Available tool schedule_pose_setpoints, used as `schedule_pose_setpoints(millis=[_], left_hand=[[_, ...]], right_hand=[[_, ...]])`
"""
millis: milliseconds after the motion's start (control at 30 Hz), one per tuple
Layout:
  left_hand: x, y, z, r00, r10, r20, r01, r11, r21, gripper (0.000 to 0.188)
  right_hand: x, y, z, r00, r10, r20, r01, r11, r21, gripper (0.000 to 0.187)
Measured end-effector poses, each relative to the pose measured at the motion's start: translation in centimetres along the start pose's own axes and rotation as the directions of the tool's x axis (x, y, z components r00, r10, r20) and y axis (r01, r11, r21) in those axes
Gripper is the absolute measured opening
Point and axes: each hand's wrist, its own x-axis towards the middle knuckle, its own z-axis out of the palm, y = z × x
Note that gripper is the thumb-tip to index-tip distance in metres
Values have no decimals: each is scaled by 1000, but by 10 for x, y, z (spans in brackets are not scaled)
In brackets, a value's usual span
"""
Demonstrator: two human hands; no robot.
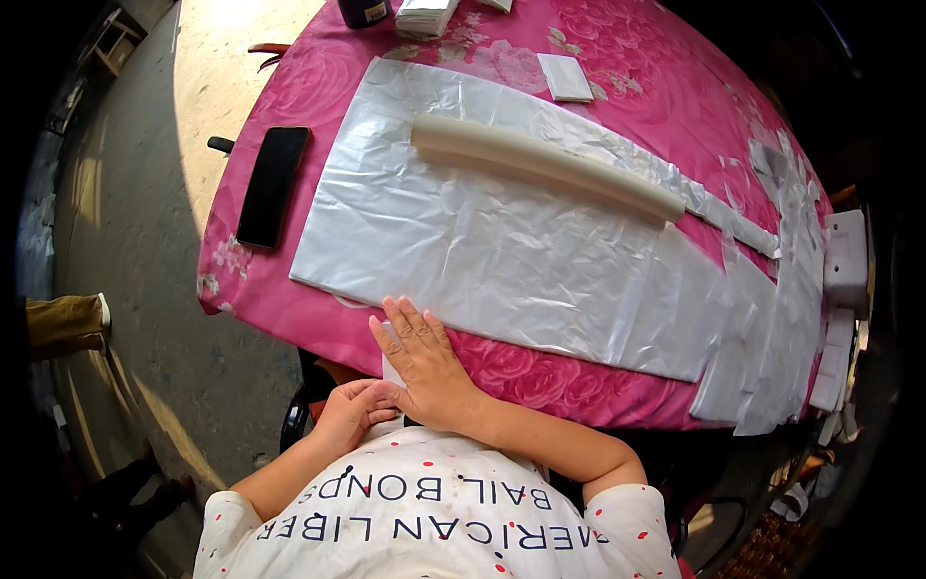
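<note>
White piece point(390, 369) partly hidden by hands point(429, 378); dark container point(364, 12) cut by top edge.

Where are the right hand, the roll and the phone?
Right hand point(427, 372): head view, on the back of the hand.
Roll point(550, 167): head view, about midway along its beige side.
Phone point(274, 188): head view, on its dark screen.

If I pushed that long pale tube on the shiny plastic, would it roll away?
The long pale tube would probably roll, because it looks round. The shiny plastic underneath has creases, which might slow it a little. It's likely stiff too: no folds show.
</note>
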Motion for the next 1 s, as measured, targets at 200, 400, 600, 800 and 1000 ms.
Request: schedule_pose_setpoints(millis=[200,400,600,800,1000], left_hand=[[-12,11,2,961,275,40,-252,801,543,13],[-16,59,50,544,589,597,-608,-214,765,25],[-13,71,69,563,629,535,-605,-127,786,34],[-9,70,82,630,528,569,-643,-56,764,32],[-10,75,76,644,540,541,-614,-57,788,32]], right_hand=[[7,-20,-14,969,-228,97,231,973,-24,43],[18,8,-71,922,-337,189,374,901,-219,6],[73,81,-189,940,58,-337,8,981,192,9],[151,228,-254,523,629,-576,-104,718,689,19],[162,242,-254,418,704,-574,-741,630,233,41]])
